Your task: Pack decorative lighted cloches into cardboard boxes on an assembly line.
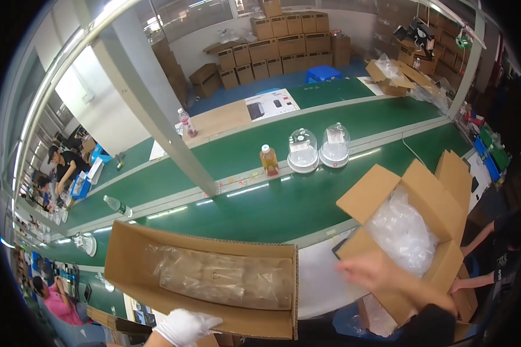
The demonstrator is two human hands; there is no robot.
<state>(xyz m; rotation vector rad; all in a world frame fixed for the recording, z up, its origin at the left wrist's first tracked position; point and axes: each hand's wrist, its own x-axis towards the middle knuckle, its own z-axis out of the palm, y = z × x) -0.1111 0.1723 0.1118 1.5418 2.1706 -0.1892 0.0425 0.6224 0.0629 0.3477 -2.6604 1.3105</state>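
My left hand (185,327), in a white glove, rests at the near edge of an open cardboard box (127,260) that holds a long clear plastic bag (226,277). My right hand (370,272) is bare and blurred, held between that box and a second open cardboard box (446,199) on the right, close to its near flap. The right box is stuffed with crumpled clear plastic bags (402,231). Whether the right hand grips anything is lost in the blur.
A green conveyor belt (307,202) runs behind the boxes with two clear domed units (318,149), an orange drink bottle (268,160) and a water bottle (117,205). Other people work at the left (63,168) and right (503,243). Stacked cartons (283,40) line the back wall.
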